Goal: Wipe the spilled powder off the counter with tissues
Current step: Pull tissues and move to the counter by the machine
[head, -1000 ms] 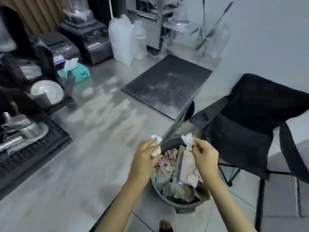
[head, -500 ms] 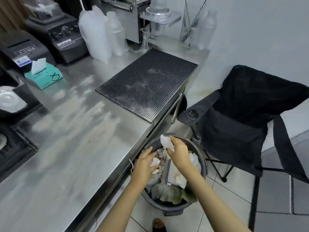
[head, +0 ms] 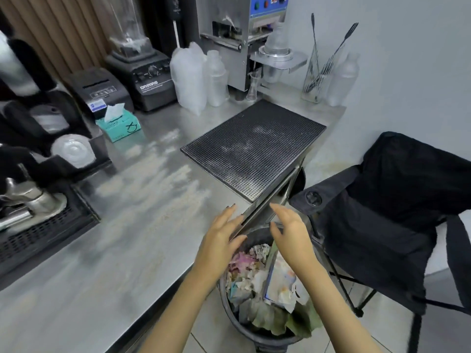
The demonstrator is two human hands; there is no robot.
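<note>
Pale powder [head: 153,184] is smeared in streaks across the steel counter [head: 107,271]. A teal tissue box [head: 119,126] with one tissue sticking up stands at the back left of the counter. My left hand [head: 219,240] hovers over the counter's front edge, fingers spread, holding nothing. My right hand [head: 293,235] is beside it above the grey trash bin [head: 260,335], also empty with fingers apart. Crumpled tissues [head: 257,253] lie on top of the rubbish in the bin.
A black rubber bar mat [head: 254,146] lies on the counter's right end. Blender [head: 142,70], receipt printer [head: 99,90], plastic bottles [head: 198,77] and a sealing machine [head: 244,34] line the back. A black drip tray [head: 40,230] sits left. A black folding chair [head: 397,210] stands right of the bin.
Both hands let go of the crumpled tissues into the bin and rose, now empty with fingers spread. The view swung back up toward the counter.
</note>
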